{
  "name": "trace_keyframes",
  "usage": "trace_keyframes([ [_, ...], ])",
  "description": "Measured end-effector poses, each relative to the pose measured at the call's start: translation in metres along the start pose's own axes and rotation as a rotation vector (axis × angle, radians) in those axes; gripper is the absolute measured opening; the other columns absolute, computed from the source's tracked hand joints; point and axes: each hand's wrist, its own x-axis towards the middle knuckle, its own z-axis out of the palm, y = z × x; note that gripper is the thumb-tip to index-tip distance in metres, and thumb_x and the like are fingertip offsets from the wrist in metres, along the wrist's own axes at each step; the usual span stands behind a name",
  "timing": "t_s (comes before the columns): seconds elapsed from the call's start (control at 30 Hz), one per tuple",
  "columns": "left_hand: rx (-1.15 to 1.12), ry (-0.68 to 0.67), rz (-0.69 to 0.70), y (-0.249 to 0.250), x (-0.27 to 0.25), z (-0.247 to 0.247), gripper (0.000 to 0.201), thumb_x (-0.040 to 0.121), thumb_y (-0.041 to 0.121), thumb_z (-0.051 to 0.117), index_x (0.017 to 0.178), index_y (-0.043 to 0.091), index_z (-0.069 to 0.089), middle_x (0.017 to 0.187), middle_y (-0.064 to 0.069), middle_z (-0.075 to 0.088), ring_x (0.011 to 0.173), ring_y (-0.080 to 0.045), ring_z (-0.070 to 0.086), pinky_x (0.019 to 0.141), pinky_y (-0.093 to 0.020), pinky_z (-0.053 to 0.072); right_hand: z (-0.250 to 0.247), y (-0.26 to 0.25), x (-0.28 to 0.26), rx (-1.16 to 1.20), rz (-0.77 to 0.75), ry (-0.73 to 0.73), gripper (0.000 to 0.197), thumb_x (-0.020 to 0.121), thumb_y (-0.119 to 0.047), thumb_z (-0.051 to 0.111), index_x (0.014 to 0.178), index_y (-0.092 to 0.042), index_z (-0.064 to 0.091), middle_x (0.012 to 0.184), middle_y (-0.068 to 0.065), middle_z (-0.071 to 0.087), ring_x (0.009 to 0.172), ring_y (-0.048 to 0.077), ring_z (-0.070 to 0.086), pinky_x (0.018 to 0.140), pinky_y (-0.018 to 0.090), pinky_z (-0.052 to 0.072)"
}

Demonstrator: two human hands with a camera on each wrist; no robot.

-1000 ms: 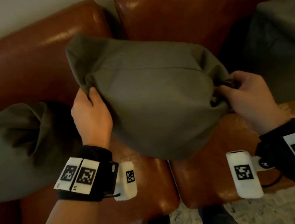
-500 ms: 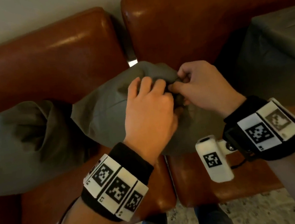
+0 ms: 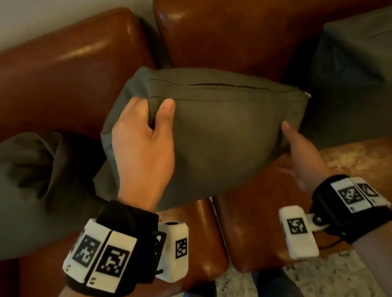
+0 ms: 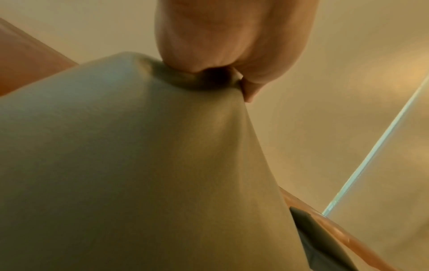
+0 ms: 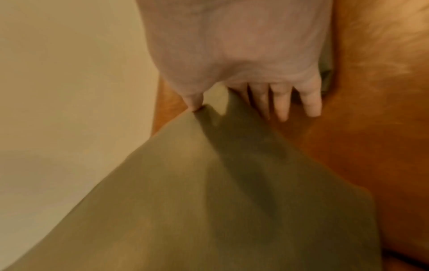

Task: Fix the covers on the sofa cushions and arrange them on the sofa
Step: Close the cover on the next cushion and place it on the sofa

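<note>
My left hand (image 3: 141,152) grips middle cushion (image 3: 224,130) | right hand (image 3: 300,152) pinches its corner | second cushion (image 3: 21,184) touching left, third cushion (image 3: 363,73) right | sofa (image 3: 57,74) behind.

A brown leather sofa (image 3: 62,73) is filling most of the head view, its two back cushions standing side by side with a narrow dark gap between them. Soft highlights are gleaming along the leather's rounded top edges. A plain pale wall (image 3: 26,18) is showing behind the sofa at the upper left. Below the seat cushions' front edge, a speckled light-and-dark floor (image 3: 234,289) is showing. The light is looking warm and dim.
</note>
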Motion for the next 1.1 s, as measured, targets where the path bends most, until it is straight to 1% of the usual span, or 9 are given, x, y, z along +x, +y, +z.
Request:
trace_keyframes([
  [0.07,-0.100,0.015,-0.033,-0.006,-0.001,-0.003,0.041,0.100,0.034,0.050,0.082,-0.003,0.052,0.079,-0.020,0.055,0.070,-0.030,0.051,0.063,-0.037,0.044,0.008,-0.011,0.006,0.013,-0.210,0.083,0.019,0.097,-0.037,0.053,0.108,-0.025,0.063,0.104,-0.007,0.065,0.093,0.009,0.060,0.083,0.033,0.049],
  [0.17,-0.215,0.061,-0.133,-0.025,-0.001,-0.008,0.039,0.100,0.034,0.049,0.092,-0.003,0.058,0.090,-0.021,0.062,0.084,-0.033,0.058,0.074,-0.045,0.048,0.014,-0.029,0.007,-0.124,-0.472,0.207,0.025,0.097,-0.026,0.053,0.073,-0.020,0.053,0.069,-0.004,0.049,0.062,0.005,0.046,0.063,0.024,0.040],
  [0.37,-0.249,0.091,-0.289,-0.084,-0.009,0.000,0.029,0.100,0.031,0.050,0.093,0.005,0.062,0.087,-0.004,0.067,0.078,-0.005,0.060,0.071,-0.025,0.048,0.033,-0.029,0.007,-0.351,-0.612,0.259,0.021,0.097,-0.026,0.054,0.104,-0.007,0.058,0.093,0.003,0.056,0.077,0.006,0.050,0.080,0.030,0.047],
  [0.5,-0.222,0.051,-0.388,-0.120,-0.021,0.013,0.038,0.099,0.036,0.051,0.090,0.000,0.058,0.090,-0.023,0.062,0.074,-0.020,0.056,0.068,-0.033,0.046,0.060,-0.028,-0.012,-0.404,-0.792,0.361,0.044,0.088,-0.022,0.065,0.128,-0.019,0.048,0.130,-0.004,0.046,0.116,0.004,0.048,0.097,0.012,0.039],
  [0.6,-0.245,0.047,-0.388,-0.131,-0.024,0.016,0.033,0.099,0.034,0.051,0.088,0.003,0.059,0.089,-0.018,0.062,0.075,-0.019,0.058,0.062,-0.023,0.044,0.109,-0.031,-0.035,-0.736,-1.068,0.110,0.040,0.088,-0.029,0.062,0.127,-0.023,0.053,0.131,-0.006,0.046,0.124,0.005,0.042,0.099,0.004,0.027],
  [0.7,-0.282,0.056,-0.328,-0.130,-0.024,0.015,0.025,0.100,0.029,0.051,0.075,0.025,0.055,0.079,0.002,0.056,0.066,-0.001,0.052,0.060,-0.011,0.037,0.173,-0.030,-0.045,-1.057,-1.162,-0.301,0.040,0.091,-0.038,0.058,0.129,-0.025,0.056,0.132,-0.004,0.049,0.125,0.012,0.043,0.105,0.020,0.029],
  [0.77,-0.345,0.049,-0.323,-0.137,-0.026,0.014,0.030,0.101,0.033,0.047,0.072,0.029,0.052,0.077,0.002,0.052,0.070,-0.004,0.051,0.066,-0.023,0.041,0.209,-0.027,-0.045,-1.202,-1.179,-0.434,0.044,0.092,-0.043,0.055,0.132,-0.026,0.055,0.132,-0.003,0.051,0.126,0.016,0.044,0.110,0.036,0.031],
  [0.87,-0.549,0.067,-0.437,-0.158,-0.028,0.006,0.030,0.096,0.042,0.042,0.078,0.029,0.061,0.087,-0.009,0.059,0.084,-0.021,0.056,0.081,-0.047,0.045,0.238,-0.021,-0.032,-1.359,-1.105,-0.495,0.044,0.095,-0.049,0.048,0.133,-0.029,0.053,0.129,-0.004,0.054,0.125,0.017,0.046,0.115,0.044,0.025],
  [1.1,-0.266,-0.123,-0.442,-0.213,0.002,-0.015,0.013,0.092,0.017,0.061,0.102,0.019,0.069,0.105,-0.004,0.058,0.096,-0.015,0.059,0.090,-0.029,0.049,0.243,-0.009,-0.014,-1.352,-1.096,-0.470,0.041,0.096,-0.048,0.046,0.129,-0.026,0.057,0.123,-0.003,0.057,0.120,0.018,0.050,0.113,0.048,0.029],
])
